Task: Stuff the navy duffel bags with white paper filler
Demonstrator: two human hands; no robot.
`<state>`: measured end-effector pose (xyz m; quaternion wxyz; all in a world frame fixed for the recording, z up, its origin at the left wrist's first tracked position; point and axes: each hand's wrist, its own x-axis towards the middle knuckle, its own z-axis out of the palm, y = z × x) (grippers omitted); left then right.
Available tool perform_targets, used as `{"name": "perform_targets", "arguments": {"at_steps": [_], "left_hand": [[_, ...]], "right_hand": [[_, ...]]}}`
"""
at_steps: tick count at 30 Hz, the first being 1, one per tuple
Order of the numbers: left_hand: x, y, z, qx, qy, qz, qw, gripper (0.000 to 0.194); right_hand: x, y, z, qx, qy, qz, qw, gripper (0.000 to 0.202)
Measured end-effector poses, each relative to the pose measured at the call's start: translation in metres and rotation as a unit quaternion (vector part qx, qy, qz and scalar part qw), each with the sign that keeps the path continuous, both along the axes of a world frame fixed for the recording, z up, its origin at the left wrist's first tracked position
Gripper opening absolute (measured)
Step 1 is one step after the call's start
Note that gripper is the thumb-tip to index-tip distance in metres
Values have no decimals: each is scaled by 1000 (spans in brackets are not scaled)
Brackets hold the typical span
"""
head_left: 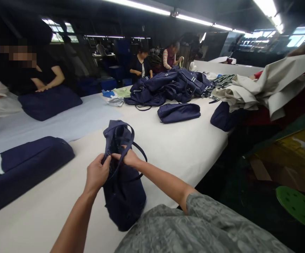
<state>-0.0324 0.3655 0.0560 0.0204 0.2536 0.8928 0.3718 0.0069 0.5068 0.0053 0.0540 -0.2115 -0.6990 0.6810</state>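
Note:
A navy blue fabric bag (127,196) with long strap handles lies on the pale table in front of me, its mouth held open. My left hand (97,173) grips the near left edge of the opening, thumb on top and fingers closed. Reaching in at the other side of the mouth, my right hand (127,155) has its fingers partly inside the bag, behind a handle loop. The tips of those fingers are hidden, so I cannot tell what they touch. Dark lining shows inside the opening.
Navy bags (168,84) are heaped at the far end, with a folded one (179,112) nearer. A striped navy bag (31,165) lies left. Beige fabric (268,84) hangs over the right side; a green stool (298,207) stands below. Several people work around the table (168,158).

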Motion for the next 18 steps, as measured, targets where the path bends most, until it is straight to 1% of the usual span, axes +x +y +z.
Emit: {"name": "perform_targets", "arguments": {"at_steps": [1, 2, 3, 4, 6, 7, 9, 11, 12, 13, 15, 17, 18], "left_hand": [[-5, -10, 4, -32, 26, 2, 999, 34], [-10, -21, 8, -64, 55, 4, 996, 33], [-17, -33, 12, -98, 85, 8, 992, 32], [-24, -47, 17, -133, 114, 15, 984, 31], [-38, -78, 27, -210, 157, 59, 963, 35], [-44, -96, 32, -248, 162, 96, 950, 38], [-51, -131, 37, -301, 150, 181, 924, 40], [-48, -161, 35, -318, 133, 238, 908, 41], [-43, -172, 30, -315, 122, 243, 909, 41], [-37, -179, 25, -308, 109, 236, 915, 40], [-25, -185, 13, -290, 78, 206, 931, 37], [-16, -183, 5, -275, 50, 190, 941, 35], [-14, -181, 3, -272, 38, 189, 943, 34]], "right_hand": [[-6, -6, 0, -40, 7, 12, 999, 58], [-9, -13, 1, -62, 13, 20, 998, 53], [-9, -21, 2, -60, 18, 22, 998, 46], [-6, -30, 3, -37, 22, 20, 999, 39], [13, -49, 1, 25, 35, 11, 999, 32], [27, -58, -3, 41, 40, 8, 998, 34], [61, -73, -16, 20, 36, 15, 999, 51], [94, -81, -34, -11, 5, 19, 1000, 71], [108, -82, -44, -10, -16, 24, 1000, 76], [118, -82, -52, -2, -35, 31, 999, 77], [131, -79, -64, 8, -64, 50, 997, 68], [135, -75, -68, -12, -85, 68, 994, 53], [135, -74, -68, -25, -93, 74, 993, 47]]}}
